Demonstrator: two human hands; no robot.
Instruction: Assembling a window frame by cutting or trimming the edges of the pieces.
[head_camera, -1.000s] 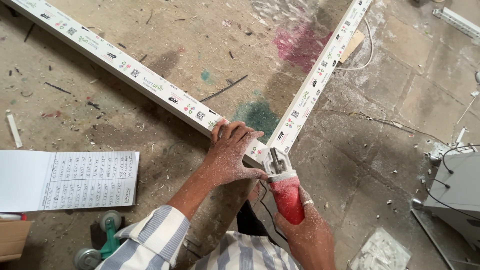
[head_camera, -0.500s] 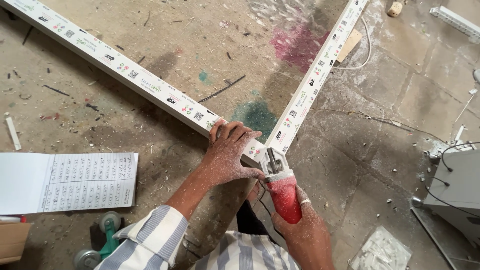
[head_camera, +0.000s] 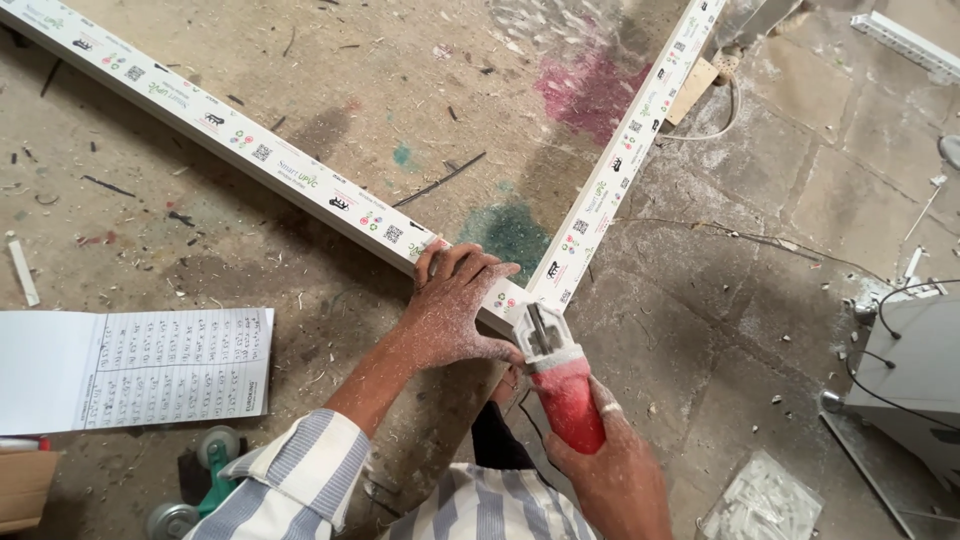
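Observation:
Two white plastic frame bars meet in a corner just in front of me: a long bar (head_camera: 250, 150) runs up to the left and another bar (head_camera: 630, 150) runs up to the right. My left hand (head_camera: 455, 305), dusty, lies flat on the left bar right at the corner. My right hand (head_camera: 600, 465) grips a red-handled hand tool (head_camera: 560, 380) whose metal head rests against the corner joint.
An open notebook (head_camera: 130, 370) with handwritten rows lies at the left on the dusty concrete floor. A green wheeled tool (head_camera: 205, 480) sits below it. A bag of white plastic parts (head_camera: 765, 505) lies at the lower right beside a grey machine (head_camera: 905, 385) with cables.
My right hand and the red-handled tool have shifted slightly at the corner joint. My left hand stays pressed on the bar.

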